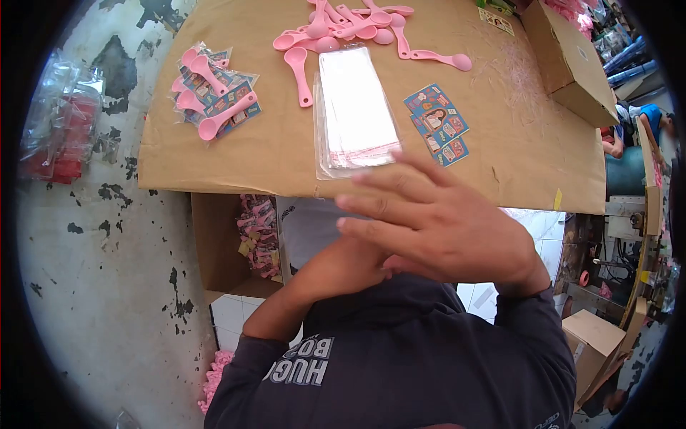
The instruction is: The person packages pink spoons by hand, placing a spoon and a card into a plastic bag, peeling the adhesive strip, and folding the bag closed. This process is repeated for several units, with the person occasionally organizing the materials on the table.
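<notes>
My right hand (443,222) is in front of my chest near the table's front edge, back of the hand up, its fingers apart and pointing left, with nothing in them. Partly under it lies my left hand (350,264), its fingers hidden. Just beyond them, a stack of clear plastic bags (359,104) rests on the brown table (500,164). Blue printed cards (437,118) lie to its right. Several pink spoons (343,25) are piled behind the bags. On the left, more pink spoons (225,118) sit on bagged cards (243,107).
A cardboard box (572,64) stands at the table's right back. Under the table, an open box (214,243) holds packed pink items (259,236). Clear and red plastic packs (71,136) lie at far left. Part of another person (647,114) shows at far right.
</notes>
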A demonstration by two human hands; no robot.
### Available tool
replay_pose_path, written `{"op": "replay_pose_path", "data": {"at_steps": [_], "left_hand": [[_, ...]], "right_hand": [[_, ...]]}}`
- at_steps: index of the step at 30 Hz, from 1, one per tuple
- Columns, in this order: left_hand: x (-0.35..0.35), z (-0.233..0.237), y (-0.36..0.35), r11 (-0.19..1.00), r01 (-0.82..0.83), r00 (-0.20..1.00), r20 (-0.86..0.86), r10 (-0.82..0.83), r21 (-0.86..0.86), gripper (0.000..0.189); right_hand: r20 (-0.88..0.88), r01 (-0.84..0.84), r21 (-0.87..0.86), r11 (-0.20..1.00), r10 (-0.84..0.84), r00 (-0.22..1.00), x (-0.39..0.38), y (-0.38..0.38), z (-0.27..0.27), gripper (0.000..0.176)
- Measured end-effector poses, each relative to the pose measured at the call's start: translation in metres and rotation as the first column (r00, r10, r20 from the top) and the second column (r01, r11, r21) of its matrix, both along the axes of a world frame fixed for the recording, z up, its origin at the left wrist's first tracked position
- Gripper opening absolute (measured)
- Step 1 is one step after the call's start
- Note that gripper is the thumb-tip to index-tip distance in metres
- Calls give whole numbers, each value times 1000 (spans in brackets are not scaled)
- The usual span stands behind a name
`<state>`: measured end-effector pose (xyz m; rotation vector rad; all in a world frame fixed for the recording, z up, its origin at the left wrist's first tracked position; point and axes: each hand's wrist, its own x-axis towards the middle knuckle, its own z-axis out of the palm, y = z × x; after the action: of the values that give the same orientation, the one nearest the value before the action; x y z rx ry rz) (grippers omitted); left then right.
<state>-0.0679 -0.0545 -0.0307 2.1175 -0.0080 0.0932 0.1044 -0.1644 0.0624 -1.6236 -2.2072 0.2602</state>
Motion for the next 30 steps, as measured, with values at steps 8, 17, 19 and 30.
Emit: {"op": "replay_pose_path", "data": {"at_steps": [8,17,19,30], "left_hand": [[4,14,16,995,99,919,-383,-91,1,21],[-7,1,37,955,156,813,-516,-270,-253,14],[-13,3,44,934,135,800,-520,-300,-332,14],[-52,41,133,680,-499,840,-105,533,-537,23]], "right_hand": [[-78,17,-352,936,-47,996,0,-16,-13,16],[-95,47,-508,860,-110,989,-5,-29,-23,8],[-131,31,-495,868,-110,985,-1,-32,-27,10],[-718,290,-329,899,-437,541,29,-16,-35,19]]}}
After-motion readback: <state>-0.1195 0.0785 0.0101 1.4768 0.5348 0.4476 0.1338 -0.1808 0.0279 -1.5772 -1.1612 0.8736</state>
